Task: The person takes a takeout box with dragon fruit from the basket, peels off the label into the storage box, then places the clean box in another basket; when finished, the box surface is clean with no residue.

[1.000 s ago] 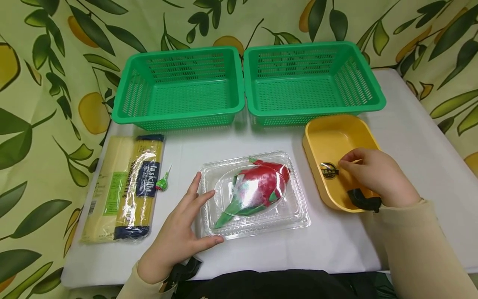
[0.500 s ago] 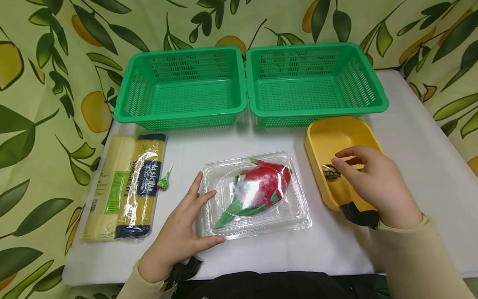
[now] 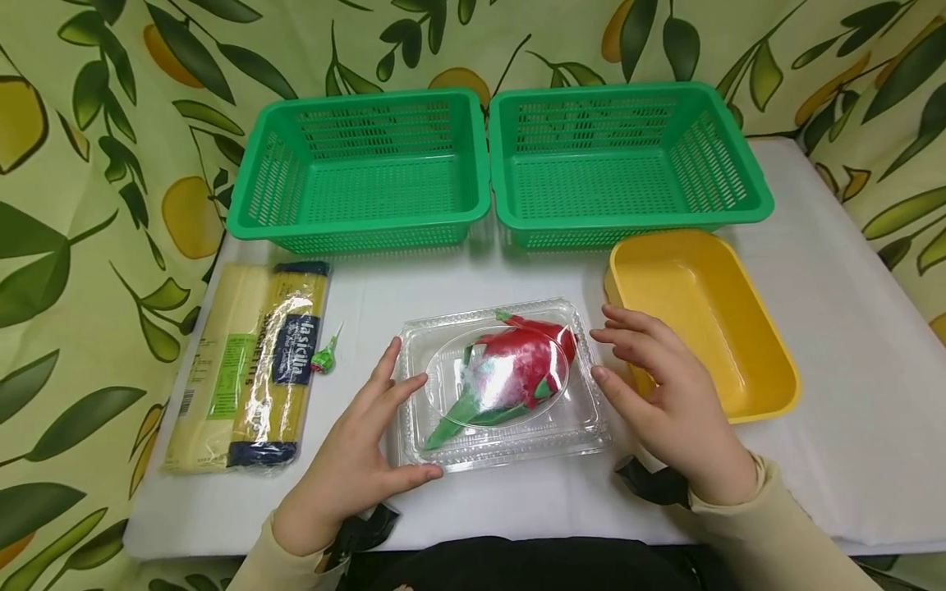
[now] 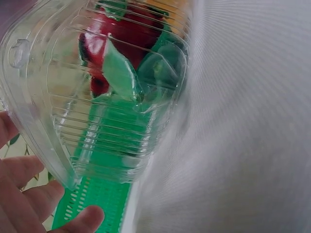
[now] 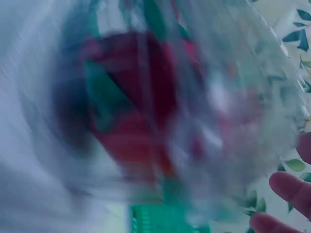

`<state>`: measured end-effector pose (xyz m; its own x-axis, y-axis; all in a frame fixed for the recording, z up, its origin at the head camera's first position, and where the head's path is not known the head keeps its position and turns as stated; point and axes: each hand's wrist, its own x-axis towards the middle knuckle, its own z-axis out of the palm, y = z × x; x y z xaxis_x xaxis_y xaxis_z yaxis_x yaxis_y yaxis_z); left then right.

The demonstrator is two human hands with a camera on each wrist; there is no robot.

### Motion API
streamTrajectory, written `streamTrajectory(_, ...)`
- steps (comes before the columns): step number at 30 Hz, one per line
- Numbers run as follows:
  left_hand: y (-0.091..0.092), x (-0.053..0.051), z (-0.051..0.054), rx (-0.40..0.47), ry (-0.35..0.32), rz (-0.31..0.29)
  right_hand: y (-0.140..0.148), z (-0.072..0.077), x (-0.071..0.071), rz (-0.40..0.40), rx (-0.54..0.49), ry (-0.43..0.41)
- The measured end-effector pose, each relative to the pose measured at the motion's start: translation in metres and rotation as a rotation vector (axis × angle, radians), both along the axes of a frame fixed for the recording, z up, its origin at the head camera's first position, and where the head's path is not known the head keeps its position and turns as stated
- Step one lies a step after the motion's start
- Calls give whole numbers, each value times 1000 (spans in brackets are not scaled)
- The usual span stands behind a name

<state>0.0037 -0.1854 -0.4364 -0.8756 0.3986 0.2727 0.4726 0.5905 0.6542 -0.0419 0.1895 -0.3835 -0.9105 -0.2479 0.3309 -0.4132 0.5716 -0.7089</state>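
A clear plastic clamshell box (image 3: 414, 419) lies on the table, its lid down over a red and green dragon fruit (image 3: 517, 365). At the box's left edge my left hand (image 3: 355, 451) has its fingers spread, the fingertips and thumb against or very near the rim. My right hand (image 3: 676, 394) hovers by the right edge, fingers loosely bent and apart, gripping nothing visible. It covers part of the yellow tub (image 3: 739, 345). In the right wrist view the box is blurred, with fingertips (image 5: 291, 191) beside it.
Two green baskets (image 3: 355, 226) (image 3: 628, 222) stand side by side at the back. On the left lie packs of spaghetti (image 3: 269, 369) and a lollipop (image 3: 323, 359) in a green wrapper. A leaf-patterned cloth rises behind.
My right hand has come left from over the yellow tub to the box's right edge, its fingers opening. The black round label seen in the tub is out of sight. My left hand stays put.
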Motion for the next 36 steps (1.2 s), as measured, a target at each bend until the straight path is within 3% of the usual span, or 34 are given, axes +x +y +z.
streamTrajectory(10,0,4,5,-22,-50,33,-9,-14,9,12,-49,-138)
streamTrajectory(18,3,6,7,47,-77,55,-10,-24,15,35,-83,-202)
streamTrajectory(22,9,7,8,91,-97,84,-12,-29,17,47,-151,-248)
streamTrajectory(27,14,7,10,116,-114,115,-14,-32,20,34,-215,-262)
streamTrajectory(36,24,4,15,147,-94,141,-18,-28,19,11,-243,-255)
